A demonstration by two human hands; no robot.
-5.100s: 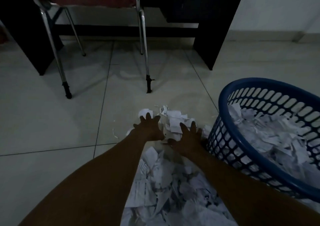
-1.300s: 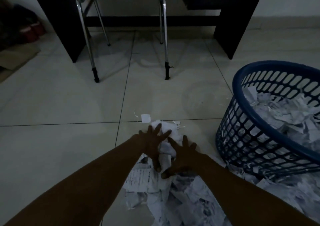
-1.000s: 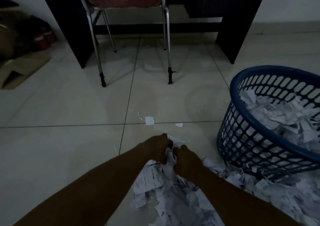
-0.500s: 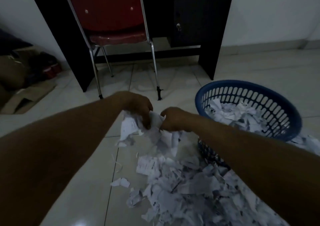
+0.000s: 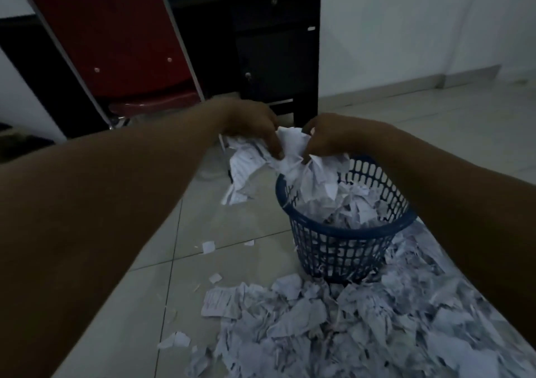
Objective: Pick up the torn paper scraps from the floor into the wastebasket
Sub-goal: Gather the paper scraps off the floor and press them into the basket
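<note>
My left hand (image 5: 255, 122) and right hand (image 5: 327, 137), fingers curled, grip a bundle of scraps (image 5: 293, 157) above the blue wastebasket (image 5: 342, 241); more paper scraps (image 5: 333, 328) litter the floor (image 5: 220, 221).

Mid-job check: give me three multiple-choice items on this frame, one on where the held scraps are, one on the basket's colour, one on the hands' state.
1. The held bunch of scraps is:
A. over the basket's far-left rim
B. on the chair seat
C. flat on the floor

2. The basket is:
A. red
B. blue
C. white

3. The hands are:
A. both open and empty
B. only the left gripping
C. both gripping scraps

Answers:
1 A: the bunch hangs above the rim.
2 B: its lattice wall is blue.
3 C: left hand and right hand both curl their fingers round paper.
</note>
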